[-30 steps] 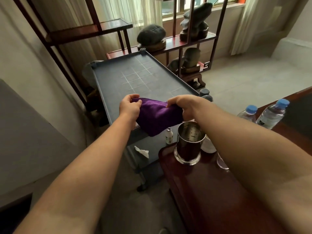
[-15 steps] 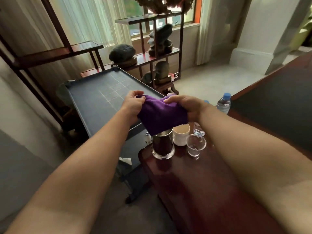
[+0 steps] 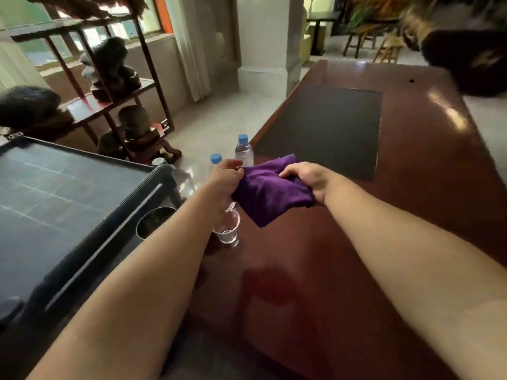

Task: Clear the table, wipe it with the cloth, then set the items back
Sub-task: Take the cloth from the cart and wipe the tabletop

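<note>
Both hands hold the purple cloth [image 3: 270, 192] up in the air over the brown desk [image 3: 411, 187]. The left hand [image 3: 226, 178] has its fingers [image 3: 233, 163] closed tight on one end of the cloth, and the right hand [image 3: 310, 179] has its fingers closed on the other end. The cloth hangs folded between them and does not seem to touch the desk yet. Just under the left hand stands a little clear glass [image 3: 227, 229], and just past the left fingers are two water bottles [image 3: 243, 150] with blue caps. I think the cloth or the left arm could bump the glass and tip it, because it is so close. The desk edge is also right beside the left hand, so things could fall off there. To the right of the right hand and beyond it, the desk is wide and bare, with a dark mat [image 3: 329, 127], so there is lots of room to wipe.
</note>
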`<state>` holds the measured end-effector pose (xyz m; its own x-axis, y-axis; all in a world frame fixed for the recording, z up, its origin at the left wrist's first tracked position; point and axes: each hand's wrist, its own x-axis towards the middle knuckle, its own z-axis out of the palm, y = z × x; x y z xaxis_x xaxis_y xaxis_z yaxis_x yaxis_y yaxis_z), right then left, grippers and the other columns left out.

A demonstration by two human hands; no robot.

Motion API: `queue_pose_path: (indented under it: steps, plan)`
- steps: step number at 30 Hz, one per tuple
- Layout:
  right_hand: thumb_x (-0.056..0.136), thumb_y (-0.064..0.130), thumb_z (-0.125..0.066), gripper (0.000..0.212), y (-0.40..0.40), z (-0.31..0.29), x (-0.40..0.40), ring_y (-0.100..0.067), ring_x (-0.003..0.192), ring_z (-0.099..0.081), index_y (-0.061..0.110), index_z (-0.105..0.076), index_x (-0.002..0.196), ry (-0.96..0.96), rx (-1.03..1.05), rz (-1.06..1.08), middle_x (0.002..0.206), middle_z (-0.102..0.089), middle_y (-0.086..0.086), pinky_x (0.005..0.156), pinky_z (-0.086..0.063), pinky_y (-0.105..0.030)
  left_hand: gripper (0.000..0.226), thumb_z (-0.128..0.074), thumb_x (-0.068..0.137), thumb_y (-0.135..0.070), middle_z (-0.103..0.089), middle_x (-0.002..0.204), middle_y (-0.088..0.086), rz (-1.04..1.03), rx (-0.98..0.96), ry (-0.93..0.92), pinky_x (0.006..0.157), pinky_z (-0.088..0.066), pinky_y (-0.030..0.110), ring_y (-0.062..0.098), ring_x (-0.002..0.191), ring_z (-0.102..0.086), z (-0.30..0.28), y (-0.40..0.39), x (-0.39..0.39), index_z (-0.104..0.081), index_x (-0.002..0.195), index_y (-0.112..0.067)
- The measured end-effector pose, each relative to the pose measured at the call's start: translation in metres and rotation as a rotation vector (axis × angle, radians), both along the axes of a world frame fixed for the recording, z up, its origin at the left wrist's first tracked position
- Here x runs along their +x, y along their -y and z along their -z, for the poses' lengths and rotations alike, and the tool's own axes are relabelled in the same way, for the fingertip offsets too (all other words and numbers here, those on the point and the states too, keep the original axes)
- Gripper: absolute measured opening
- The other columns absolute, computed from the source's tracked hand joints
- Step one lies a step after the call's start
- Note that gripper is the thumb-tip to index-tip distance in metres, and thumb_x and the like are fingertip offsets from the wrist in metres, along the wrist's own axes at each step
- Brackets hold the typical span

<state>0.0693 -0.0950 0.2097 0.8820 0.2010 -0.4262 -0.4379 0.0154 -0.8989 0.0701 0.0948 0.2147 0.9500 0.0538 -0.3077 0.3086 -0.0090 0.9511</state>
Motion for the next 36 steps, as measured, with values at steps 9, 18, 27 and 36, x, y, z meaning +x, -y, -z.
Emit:
queue_pose_path:
  steps: [9, 18, 27, 36]
  plan:
    - [0.083, 0.009, -0.058, 0.013, 0.078, 0.026, -0.066, -0.021, 0.055, -0.066, 0.009, -0.065, 0.094, -0.097, -0.083, 0.42, 0.068, -0.07, -0.008, 0.05, -0.052, -0.026, 0.03, -0.047, 0.098, -0.002, -0.062, 0.108, 0.01, 0.38, 0.126, 0.006, 0.09, -0.052, 0.051, 0.027, 0.088, -0.061, 0.029, 0.089, 0.003, -0.056, 0.125, -0.012]
    - [0.083, 0.007, -0.056, 0.03, 0.08, 0.051, -0.108, -0.023, 0.06, -0.068, 0.01, -0.064, 0.112, -0.15, 0.036, 0.518, 0.082, -0.072, -0.011, 0.053, -0.055, -0.028, 0.027, -0.05, 0.096, -0.003, -0.059, 0.109, 0.009, 0.471, 0.152, -0.03, 0.09, -0.051, 0.058, 0.028, 0.09, -0.058, 0.061, 0.102, -0.012, -0.057, 0.12, -0.014]
    - [0.086, 0.005, -0.051, 0.024, 0.079, 0.087, -0.144, -0.02, 0.055, -0.067, 0.006, -0.061, 0.108, -0.207, 0.245, 0.616, 0.069, -0.069, -0.011, 0.049, -0.053, -0.026, 0.017, -0.049, 0.097, -0.017, -0.061, 0.108, 0.007, 0.463, 0.25, 0.005, 0.082, -0.058, 0.046, 0.024, 0.085, -0.063, 0.107, 0.094, -0.031, -0.057, 0.112, -0.017]
    - [0.083, 0.01, -0.056, 0.017, 0.09, 0.147, -0.183, -0.022, 0.065, -0.069, 0.006, -0.067, 0.095, -0.336, 0.221, 0.633, 0.077, -0.071, -0.011, 0.058, -0.055, -0.027, 0.057, -0.042, 0.096, -0.055, -0.031, 0.156, 0.008, 0.779, 1.227, 0.45, 0.114, -0.019, 0.055, 0.032, 0.146, -0.018, 0.218, 0.061, -0.056, -0.042, 0.144, -0.025]
